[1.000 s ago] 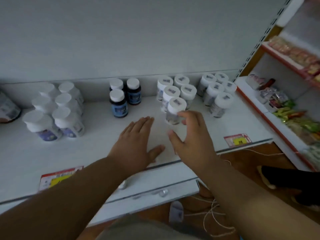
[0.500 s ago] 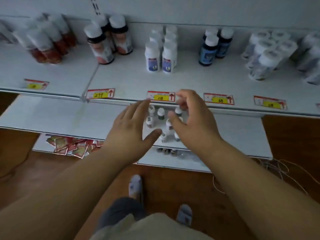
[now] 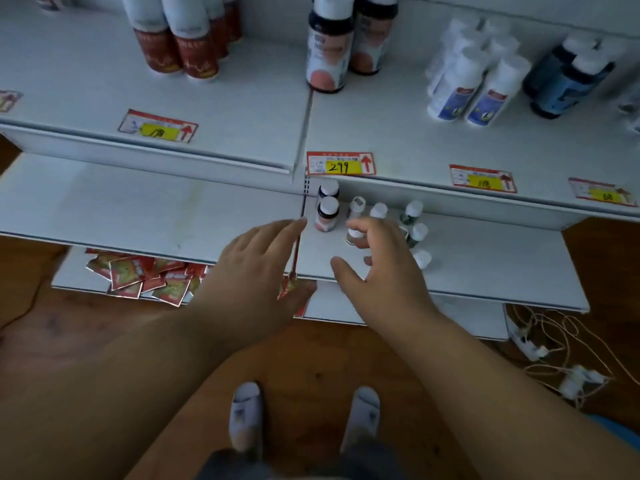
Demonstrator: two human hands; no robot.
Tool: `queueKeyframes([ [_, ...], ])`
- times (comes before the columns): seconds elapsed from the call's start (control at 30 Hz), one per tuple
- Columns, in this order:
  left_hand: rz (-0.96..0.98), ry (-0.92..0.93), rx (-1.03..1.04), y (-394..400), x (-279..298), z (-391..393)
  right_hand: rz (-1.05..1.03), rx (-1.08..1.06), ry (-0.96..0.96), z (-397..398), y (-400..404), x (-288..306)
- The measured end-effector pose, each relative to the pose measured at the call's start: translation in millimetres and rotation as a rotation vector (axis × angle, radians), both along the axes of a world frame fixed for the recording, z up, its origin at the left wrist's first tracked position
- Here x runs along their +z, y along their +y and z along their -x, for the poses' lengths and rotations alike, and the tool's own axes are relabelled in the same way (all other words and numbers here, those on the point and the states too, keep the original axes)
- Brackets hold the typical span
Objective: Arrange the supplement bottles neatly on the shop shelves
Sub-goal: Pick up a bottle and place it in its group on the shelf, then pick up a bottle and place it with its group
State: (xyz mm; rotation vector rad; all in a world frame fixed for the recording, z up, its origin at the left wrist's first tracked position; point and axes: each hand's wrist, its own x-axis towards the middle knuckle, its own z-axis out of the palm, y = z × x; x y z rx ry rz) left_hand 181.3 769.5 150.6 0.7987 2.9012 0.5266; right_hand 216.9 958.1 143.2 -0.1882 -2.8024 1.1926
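Both hands empty: left hand (image 3: 258, 271) flat, right hand (image 3: 382, 263) loosely curled over small bottles (image 3: 356, 233).

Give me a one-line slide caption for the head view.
Both hands, left and right, reach empty toward small bottles on the lower shelf.

Your small white-capped bottles (image 3: 356, 233) are standing upright in a loose cluster on the lower shelf (image 3: 491, 261), two dark-collared ones (image 3: 327, 214) sitting at its left end. On the upper shelf (image 3: 398, 133), red-labelled bottles (image 3: 180, 46), a pink-labelled pair (image 3: 329, 46), white blue-labelled bottles (image 3: 471, 81) and what are probably dark blue ones (image 3: 568, 81) are standing in rows.
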Motion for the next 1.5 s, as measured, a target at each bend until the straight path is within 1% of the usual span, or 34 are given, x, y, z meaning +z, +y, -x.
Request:
queueKeyframes([
  [0.07, -0.042, -0.051, 0.038, -21, -16, 10, 0.009, -0.029, -0.006, 14, -20, -23],
  [0.2, -0.165, -0.141, 0.033, -19, -59, 44, 0.06, -0.223, -0.078, 54, -20, -83],
  [0.37, -0.264, -0.177, 0.171, -17, -172, 93, 0.084, -0.251, -0.107, 123, -29, -201],
  [0.47, -0.27, -0.171, 0.187, -8, -229, 117, 0.062, -0.274, -0.18, 146, -24, -276],
  [0.53, -0.276, -0.173, 0.193, 3, -260, 132, 0.077, -0.308, -0.243, 163, -16, -320],
  [0.57, -0.29, -0.163, 0.203, 9, -274, 139, 0.096, -0.333, -0.242, 174, -12, -340],
  [0.7, -0.337, -0.171, 0.237, 20, -328, 154, 0.198, -0.428, -0.193, 208, -9, -401],
  [0.8, -0.345, -0.193, 0.255, 24, -369, 158, 0.318, -0.488, -0.006, 226, -13, -435],
  [0.87, -0.382, -0.219, 0.28, 29, -388, 165, 0.339, -0.518, 0.074, 242, -9, -448],
  [0.97, -0.415, -0.225, 0.292, 36, -403, 183, 0.303, -0.522, 0.111, 269, 2, -451],
  [1.03, -0.439, -0.212, 0.295, 33, -405, 191, 0.347, -0.464, 0.136, 272, 2, -444],
  [1.13, -0.451, -0.194, 0.321, 23, -400, 186, 0.569, -0.33, 0.067, 244, -10, -433],
  [1.23, -0.502, -0.223, 0.345, 14, -381, 157, 0.743, -0.274, -0.047, 189, -20, -411],
  [1.3, -0.525, -0.284, 0.318, 4, -358, 131, 0.772, -0.233, -0.123, 148, -27, -382],
  [1.37, -0.506, -0.357, 0.256, -3, -324, 105, 0.777, -0.186, -0.176, 112, -34, -341],
  [1.5, -0.449, -0.424, 0.185, -20, -226, 62, 0.811, -0.127, -0.233, 59, -47, -235],
])
